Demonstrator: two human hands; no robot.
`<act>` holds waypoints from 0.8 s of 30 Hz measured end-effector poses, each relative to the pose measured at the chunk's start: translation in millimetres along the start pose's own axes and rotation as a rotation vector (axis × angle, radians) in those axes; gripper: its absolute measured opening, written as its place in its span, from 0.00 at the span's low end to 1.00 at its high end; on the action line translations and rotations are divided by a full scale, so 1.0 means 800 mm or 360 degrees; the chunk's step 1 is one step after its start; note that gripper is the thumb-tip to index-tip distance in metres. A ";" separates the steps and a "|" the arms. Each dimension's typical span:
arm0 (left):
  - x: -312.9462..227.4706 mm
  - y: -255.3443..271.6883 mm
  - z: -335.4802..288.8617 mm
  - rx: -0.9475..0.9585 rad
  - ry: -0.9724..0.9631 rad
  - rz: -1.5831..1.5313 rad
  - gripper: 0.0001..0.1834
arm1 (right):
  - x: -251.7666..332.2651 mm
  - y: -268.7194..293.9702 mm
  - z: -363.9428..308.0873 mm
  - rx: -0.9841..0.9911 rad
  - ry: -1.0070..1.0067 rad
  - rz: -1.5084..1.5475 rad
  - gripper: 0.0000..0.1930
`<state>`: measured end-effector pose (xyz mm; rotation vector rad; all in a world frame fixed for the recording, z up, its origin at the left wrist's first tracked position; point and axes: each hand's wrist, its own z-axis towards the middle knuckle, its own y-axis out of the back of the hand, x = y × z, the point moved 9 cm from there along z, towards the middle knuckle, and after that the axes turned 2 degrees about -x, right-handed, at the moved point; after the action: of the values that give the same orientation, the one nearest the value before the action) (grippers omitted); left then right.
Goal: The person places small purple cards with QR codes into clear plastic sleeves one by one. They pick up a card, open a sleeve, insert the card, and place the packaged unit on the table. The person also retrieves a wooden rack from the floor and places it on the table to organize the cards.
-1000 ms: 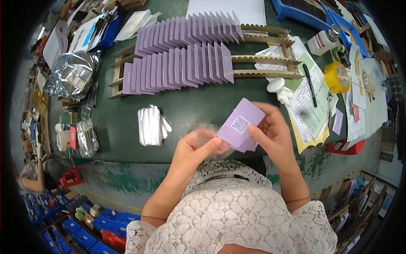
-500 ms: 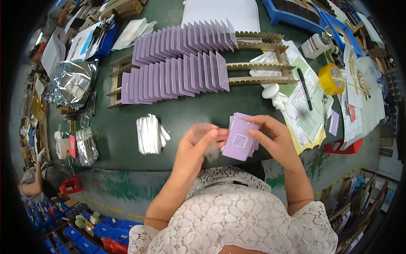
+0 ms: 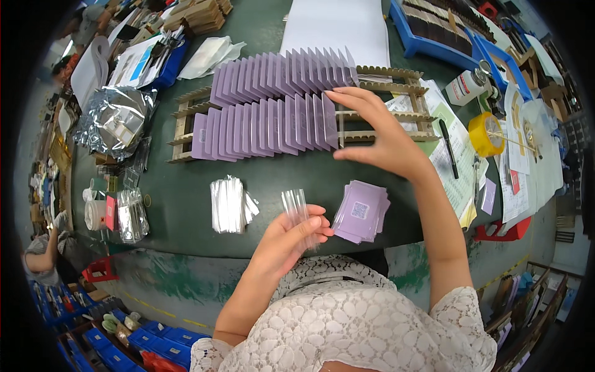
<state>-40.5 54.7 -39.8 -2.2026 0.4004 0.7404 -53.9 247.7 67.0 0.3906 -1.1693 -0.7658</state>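
My left hand (image 3: 285, 242) pinches a few clear plastic sleeves (image 3: 295, 208) between thumb and fingers, over the table's near edge. Just right of it lies a loose pile of purple cards (image 3: 361, 212), the top one bearing a square printed code. Farther off, my right hand (image 3: 387, 136) reaches over the slotted rack (image 3: 412, 90), thumb and fingers spread around the end card (image 3: 330, 124) of the near row. Whether the fingertips touch that card is unclear. Two rows of purple cards (image 3: 248, 130) stand tilted in the rack. A stack of clear sleeves (image 3: 227, 204) lies left of my left hand.
Papers with a black pen (image 3: 449, 149), a yellow tape roll (image 3: 486, 134) and a white bottle (image 3: 466, 85) occupy the right side. Blue trays (image 3: 427, 37) stand at the far right. A silvery bag (image 3: 114, 121) and packets (image 3: 132, 216) lie at left.
My right hand has let go of the purple cards, which now lie on the table, and moved away to the rack. My left hand keeps the clear sleeves. The view has shifted slightly.
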 end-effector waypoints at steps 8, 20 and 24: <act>-0.022 -0.031 0.005 0.0062 -0.0206 0.0282 0.15 | 0.044 -0.015 -0.102 -0.0105 -0.0171 0.0567 0.37; -0.017 -0.034 0.003 -0.0012 -0.0284 0.0514 0.13 | 0.016 -0.013 -0.155 -0.0434 -0.0387 0.0582 0.34; -0.016 -0.034 0.000 -0.0043 -0.0267 0.0544 0.13 | 0.025 -0.007 -0.153 -0.0446 -0.0368 0.0529 0.31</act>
<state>-37.3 73.1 -16.7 -2.1002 0.6938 1.1104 61.1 216.7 32.4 -0.1280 -1.2800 -0.6810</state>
